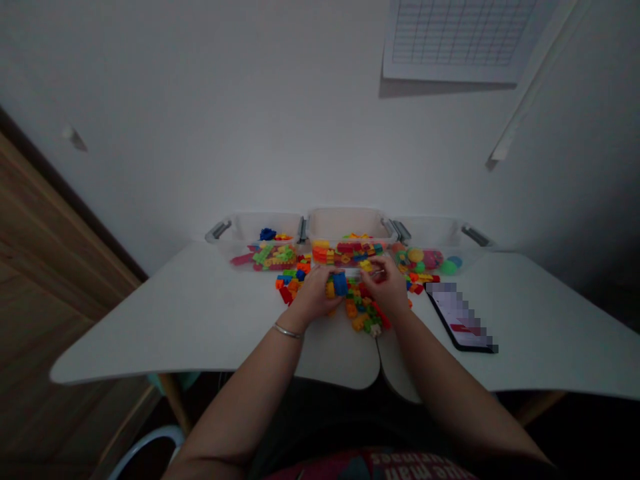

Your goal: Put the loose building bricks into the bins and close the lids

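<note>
The blue block (341, 285) sits in the left hand (316, 292), whose fingers are closed round it; the right hand (387, 283), just beside, pinches a yellow block (367, 265) to its right and slightly farther off. Long axes are hard to tell in this dimness. Loose blocks (367, 315) crowd beneath, transparent bins (345, 222) stand behind, and tabletop (200, 320) stretches left.

Three clear bins (260, 223) stand in a row: the middle bin (350, 223), one to its left, one to its right. In front of the middle bin are one left hand (315, 292), one right hand (392, 287), one bracelet (289, 331) and loose blocks (359, 324) too heaped to count. One phone (457, 317) lies to its front right; one printed sheet (455, 40) hangs above right.
</note>
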Demonstrator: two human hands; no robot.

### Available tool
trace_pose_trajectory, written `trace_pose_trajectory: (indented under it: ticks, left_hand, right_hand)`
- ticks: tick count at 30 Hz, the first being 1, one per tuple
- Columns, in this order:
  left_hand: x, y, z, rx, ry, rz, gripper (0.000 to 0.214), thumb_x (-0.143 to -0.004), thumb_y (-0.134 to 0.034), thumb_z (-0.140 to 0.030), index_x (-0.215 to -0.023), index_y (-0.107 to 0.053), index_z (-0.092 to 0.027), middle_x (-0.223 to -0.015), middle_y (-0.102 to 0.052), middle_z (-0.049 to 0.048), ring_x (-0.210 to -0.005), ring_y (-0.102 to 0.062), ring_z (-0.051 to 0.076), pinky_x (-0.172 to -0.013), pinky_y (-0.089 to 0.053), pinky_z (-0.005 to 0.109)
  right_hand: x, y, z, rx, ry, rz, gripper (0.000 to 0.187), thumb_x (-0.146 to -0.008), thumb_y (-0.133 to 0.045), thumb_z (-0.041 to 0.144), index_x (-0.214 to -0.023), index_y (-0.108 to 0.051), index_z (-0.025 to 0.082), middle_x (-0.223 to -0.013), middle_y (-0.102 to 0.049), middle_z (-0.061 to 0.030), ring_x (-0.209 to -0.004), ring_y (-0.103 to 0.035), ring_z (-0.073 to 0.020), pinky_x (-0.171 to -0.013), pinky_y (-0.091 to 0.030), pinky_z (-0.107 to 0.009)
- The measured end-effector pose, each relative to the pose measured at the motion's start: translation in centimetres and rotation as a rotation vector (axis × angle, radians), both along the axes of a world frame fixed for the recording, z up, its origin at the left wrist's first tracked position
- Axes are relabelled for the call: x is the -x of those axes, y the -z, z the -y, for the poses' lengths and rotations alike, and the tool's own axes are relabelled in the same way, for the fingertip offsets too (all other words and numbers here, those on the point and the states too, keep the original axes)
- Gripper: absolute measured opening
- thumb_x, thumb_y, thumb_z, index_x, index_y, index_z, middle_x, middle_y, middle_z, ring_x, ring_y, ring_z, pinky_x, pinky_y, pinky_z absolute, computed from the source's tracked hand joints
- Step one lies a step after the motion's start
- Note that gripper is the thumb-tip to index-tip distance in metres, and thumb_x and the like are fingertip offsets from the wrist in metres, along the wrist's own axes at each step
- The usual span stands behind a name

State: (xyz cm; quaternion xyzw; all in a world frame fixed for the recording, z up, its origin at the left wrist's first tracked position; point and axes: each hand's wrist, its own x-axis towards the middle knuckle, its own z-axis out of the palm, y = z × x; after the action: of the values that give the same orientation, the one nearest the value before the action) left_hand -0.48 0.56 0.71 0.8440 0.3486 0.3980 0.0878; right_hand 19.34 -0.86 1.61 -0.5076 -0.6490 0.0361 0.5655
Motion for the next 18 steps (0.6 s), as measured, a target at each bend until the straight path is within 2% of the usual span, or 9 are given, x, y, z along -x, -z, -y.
trace_pose_trajectory:
  ticks: [3,5,9,13,18]
  left_hand:
    - [0.2,-0.2,0.0,-0.016,-0.018,-0.024,0.051,-0.069,-0.073,-0.019,-0.116,-0.053,-0.018,-0.114,-0.061,0.012,-0.109,-0.057,0.027,-0.096,-0.047,0.045]
    - [0.2,-0.3,0.0,-0.029,-0.005,-0.039,0.051,-0.07,-0.073,-0.02,-0.117,-0.053,-0.018,-0.115,-0.062,0.0122,-0.11,-0.057,0.028,-0.098,-0.046,0.046]
    - [0.4,-0.5,-0.1,-0.047,0.029,-0.058,0.05,-0.072,-0.072,-0.021,-0.118,-0.054,-0.018,-0.117,-0.063,0.0111,-0.11,-0.057,0.027,-0.098,-0.045,0.046]
    - [0.5,-0.4,-0.2,-0.06,0.024,-0.066,0.05,-0.071,-0.073,-0.023,-0.119,-0.055,-0.019,-0.115,-0.064,0.0104,-0.109,-0.057,0.027,-0.097,-0.045,0.046]
    - [0.5,-0.3,-0.2,-0.076,0.023,-0.08,0.05,-0.071,-0.075,-0.026,-0.117,-0.057,-0.019,-0.112,-0.064,0.0099,-0.107,-0.057,0.027,-0.097,-0.045,0.045]
  right_hand:
    - [-1.0,-1.6,-1.3,-0.047,0.001,-0.062,0.029,-0.08,-0.06,0.038,-0.102,-0.064,0.02,-0.098,-0.066,-0.0075,-0.074,-0.061,-0.0176,-0.063,-0.054,-0.031]
    - [-1.8,-2.5,-2.3,-0.047,0.012,-0.112,0.031,-0.079,-0.06,0.039,-0.104,-0.065,0.02,-0.098,-0.065,-0.0082,-0.076,-0.062,-0.0184,-0.066,-0.054,-0.033]
    - [-3.2,-4.0,-4.3,-0.072,0.065,-0.147,0.029,-0.078,-0.06,0.032,-0.103,-0.067,0.019,-0.102,-0.064,-0.0091,-0.078,-0.063,-0.0189,-0.075,-0.055,-0.037]
    - [-3.8,-4.8,-5.5,-0.113,0.126,0.021,0.021,-0.076,-0.054,0.017,-0.089,-0.07,0.019,-0.098,-0.066,-0.0092,-0.094,-0.062,-0.0218,-0.087,-0.052,-0.04]
    - [-3.5,-4.9,-6.2,-0.113,0.125,0.224,0.031,-0.078,-0.047,0.011,-0.093,-0.072,0.017,-0.101,-0.067,-0.0111,-0.099,-0.061,-0.0231,-0.094,-0.048,-0.041]
